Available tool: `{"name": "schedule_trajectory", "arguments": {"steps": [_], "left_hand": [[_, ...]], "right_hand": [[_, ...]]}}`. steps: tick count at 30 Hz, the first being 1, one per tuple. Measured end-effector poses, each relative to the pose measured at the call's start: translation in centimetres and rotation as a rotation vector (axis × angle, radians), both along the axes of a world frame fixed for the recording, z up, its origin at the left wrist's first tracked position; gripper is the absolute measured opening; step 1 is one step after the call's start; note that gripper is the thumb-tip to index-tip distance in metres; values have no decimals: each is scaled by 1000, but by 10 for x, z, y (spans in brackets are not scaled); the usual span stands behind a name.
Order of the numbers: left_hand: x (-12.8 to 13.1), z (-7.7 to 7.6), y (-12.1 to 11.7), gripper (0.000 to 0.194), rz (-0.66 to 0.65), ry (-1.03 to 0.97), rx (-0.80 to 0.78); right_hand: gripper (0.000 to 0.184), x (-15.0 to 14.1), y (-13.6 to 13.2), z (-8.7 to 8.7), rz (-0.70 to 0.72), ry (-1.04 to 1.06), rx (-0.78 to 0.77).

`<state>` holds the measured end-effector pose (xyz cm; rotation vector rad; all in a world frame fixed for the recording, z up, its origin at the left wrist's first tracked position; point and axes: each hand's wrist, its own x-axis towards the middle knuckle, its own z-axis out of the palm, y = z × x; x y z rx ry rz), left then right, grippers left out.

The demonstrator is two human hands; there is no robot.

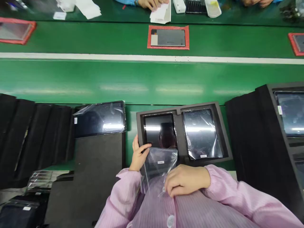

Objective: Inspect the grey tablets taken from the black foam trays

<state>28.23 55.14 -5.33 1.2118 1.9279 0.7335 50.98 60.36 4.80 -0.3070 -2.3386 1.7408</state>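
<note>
A dark foam tray [179, 134] with two recesses lies in front of me. Its left recess holds a dark screen panel [159, 129]; the right one holds a panel in clear film [201, 133]. A clear plastic bag [159, 163] with a small white label overlaps the tray's near edge and hangs toward my shirt. My left hand [139, 156] rests at the tray's left edge, fingers and thumb apart, the thumb reaching over the bag's upper corner. My right hand [181, 181] is closed on the lower part of the bag, its fingertips partly hidden.
Left, a bagged panel [102, 118] lies on stacked foam [99, 152], beside a row of black foam trays [35, 136]. More foam trays [251, 142] stand right. Beyond, red-framed panels [168, 37] lie on the green belt; another person's hand [152, 3] holds white papers.
</note>
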Motion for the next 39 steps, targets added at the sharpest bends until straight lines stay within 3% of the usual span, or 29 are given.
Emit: {"name": "schedule_trajectory", "arguments": {"steps": [1, 2, 4, 5, 6, 7, 9, 12, 16, 18, 20, 25, 27, 29, 31, 33, 35, 37, 39], "left_hand": [[-1, -1, -2, 9, -15, -7, 13], [-2, -1, -5, 15, -19, -14, 25], [-2, -1, -6, 17, 8, -18, 36], [-3, -1, -4, 12, 27, -12, 36], [-3, -1, 0, 4, 46, 2, 37], [-3, 0, 7, 8, 63, 25, 41], [-4, 2, 29, 38, 80, 73, 57], [-10, 7, 69, 74, 93, 81, 34], [-22, 12, 106, 96, 105, -1, -138], [-27, 12, 112, 98, 67, -32, -173], [-29, 12, 112, 96, 37, -63, -164], [-28, 14, 111, 91, 8, -42, -163], [-28, 16, 113, 88, -29, -23, -172], [-30, 16, 116, 81, -73, -18, -155], [-32, 16, 118, 75, -100, -8, -130], [-33, 16, 118, 73, -107, 10, -131], [-28, 18, 114, 75, -70, 95, -137], [-17, 22, 106, 76, 1, 288, -70], [0, 25, 96, 59, -30, 508, 107]], "right_hand": [[28, 9, -4, 0, -68, 66, -60], [29, 18, -4, -5, -247, 58, -51], [29, 32, 3, -22, -601, -65, 181], [29, 37, 6, -34, -658, -119, 357], [29, 40, 9, -45, -627, -143, 527], [28, 41, 10, -54, -534, -142, 666], [29, 41, 10, -65, -342, -116, 825], [33, 36, 12, -62, -225, -106, 970], [31, 24, 33, -52, -265, -189, 1163], [29, 15, 48, -53, -267, -228, 1151], [28, 4, 67, -59, -323, -277, 1033], [28, -9, 115, -72, -822, -431, 557], [29, -6, 119, -70, -908, -361, 487], [27, 1, 106, -63, -788, -234, 519], [22, 8, 80, -56, -516, -135, 572], [23, 14, 46, -52, -209, -138, 590], [25, 19, 15, -52, -1, -192, 602], [22, 23, -4, -53, 71, -224, 606], [19, 30, -7, -52, -6, -264, 605]]}}
